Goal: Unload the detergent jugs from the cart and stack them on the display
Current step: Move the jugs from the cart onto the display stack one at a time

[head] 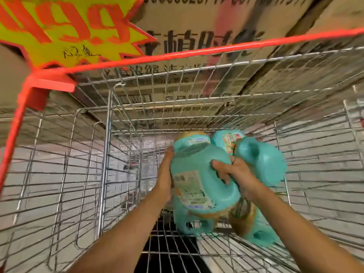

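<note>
Inside the wire cart (106,154) lie several teal detergent jugs. I hold one teal jug (199,174) above the others, its label facing me. My right hand (234,172) grips its handle, fingers curled through the loop. My left hand (165,174) is pressed flat against the jug's left side. Another jug (262,158) lies just right of my right hand, and one (226,139) sits behind it. Two more jugs (193,223) rest on the cart floor beneath, partly hidden by the held one.
The cart's red rim (177,55) runs across the top and down the left. Stacked cardboard boxes (197,22) with printed text stand beyond the cart. A yellow and red starburst price sign (65,30) hangs at the upper left. Pale floor shows through the wire.
</note>
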Demonstrator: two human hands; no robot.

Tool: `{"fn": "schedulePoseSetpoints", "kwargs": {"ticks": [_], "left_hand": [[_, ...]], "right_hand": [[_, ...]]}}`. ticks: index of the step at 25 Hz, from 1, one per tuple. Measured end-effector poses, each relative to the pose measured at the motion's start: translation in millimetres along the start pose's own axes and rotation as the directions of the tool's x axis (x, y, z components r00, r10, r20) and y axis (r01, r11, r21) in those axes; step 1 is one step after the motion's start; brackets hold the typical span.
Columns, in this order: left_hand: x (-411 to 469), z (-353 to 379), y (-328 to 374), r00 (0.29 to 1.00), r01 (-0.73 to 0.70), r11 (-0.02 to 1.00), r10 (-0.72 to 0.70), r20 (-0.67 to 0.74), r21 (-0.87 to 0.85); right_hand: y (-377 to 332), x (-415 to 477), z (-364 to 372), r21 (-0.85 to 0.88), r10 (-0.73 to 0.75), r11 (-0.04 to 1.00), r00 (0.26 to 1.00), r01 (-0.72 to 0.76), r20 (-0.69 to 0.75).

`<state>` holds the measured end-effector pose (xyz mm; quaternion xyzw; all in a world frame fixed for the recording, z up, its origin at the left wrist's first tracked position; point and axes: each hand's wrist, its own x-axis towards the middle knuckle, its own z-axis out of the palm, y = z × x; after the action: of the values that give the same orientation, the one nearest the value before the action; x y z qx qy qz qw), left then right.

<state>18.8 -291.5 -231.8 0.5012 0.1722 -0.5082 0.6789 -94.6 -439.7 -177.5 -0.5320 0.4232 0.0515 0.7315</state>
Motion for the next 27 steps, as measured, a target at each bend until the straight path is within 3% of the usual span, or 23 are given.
{"fn": "schedulePoseSetpoints", "kwargs": {"ticks": [3,6,10,13,15,17,19,20,21,23,25,27], "left_hand": [[-30,16,18,0.992,-0.091,0.987,0.078,0.096,0.135],[-58,21,32,0.968,-0.211,0.910,0.144,0.205,0.357],[-92,24,40,0.890,-0.369,0.809,0.165,0.425,0.458],[-107,35,49,0.870,-0.407,0.783,0.175,0.462,0.470],[-111,34,58,0.882,-0.390,0.819,0.200,0.427,0.422],[-115,28,67,0.891,-0.366,0.860,0.214,0.401,0.355],[-118,23,78,0.906,-0.318,0.908,0.208,0.368,0.272],[-120,21,85,0.912,-0.299,0.921,0.200,0.358,0.248],[-120,20,91,0.914,-0.288,0.925,0.189,0.359,0.248],[-123,19,101,0.908,-0.271,0.921,0.149,0.391,0.280],[-129,18,110,0.900,-0.232,0.920,0.079,0.430,0.316],[-132,13,120,0.852,-0.233,0.912,0.024,0.522,0.338]], "right_hand": [[-10,-23,-10,0.101,-0.014,0.995,0.999,0.018,-0.040],[-22,-36,-19,0.185,-0.017,0.982,0.997,0.031,-0.079],[-35,-53,-28,0.377,0.066,0.925,0.996,-0.037,-0.064],[-50,-68,-21,0.423,0.080,0.905,0.996,-0.054,-0.045],[-58,-78,-14,0.429,-0.006,0.902,0.996,0.042,-0.086],[-61,-92,-16,0.409,-0.190,0.890,0.979,0.201,-0.067],[-61,-113,-24,0.221,-0.380,0.910,0.919,0.351,0.108],[-62,-123,-29,0.020,-0.421,0.904,0.882,0.426,0.213],[-62,-129,-32,-0.212,-0.424,0.847,0.860,0.487,0.284],[-64,-132,-29,-0.564,-0.477,0.618,0.831,0.548,0.286],[-66,-130,-19,-0.631,-0.603,0.509,0.766,0.586,0.224],[-67,-127,-14,-0.566,-0.673,0.526,0.717,0.635,0.180]]}}
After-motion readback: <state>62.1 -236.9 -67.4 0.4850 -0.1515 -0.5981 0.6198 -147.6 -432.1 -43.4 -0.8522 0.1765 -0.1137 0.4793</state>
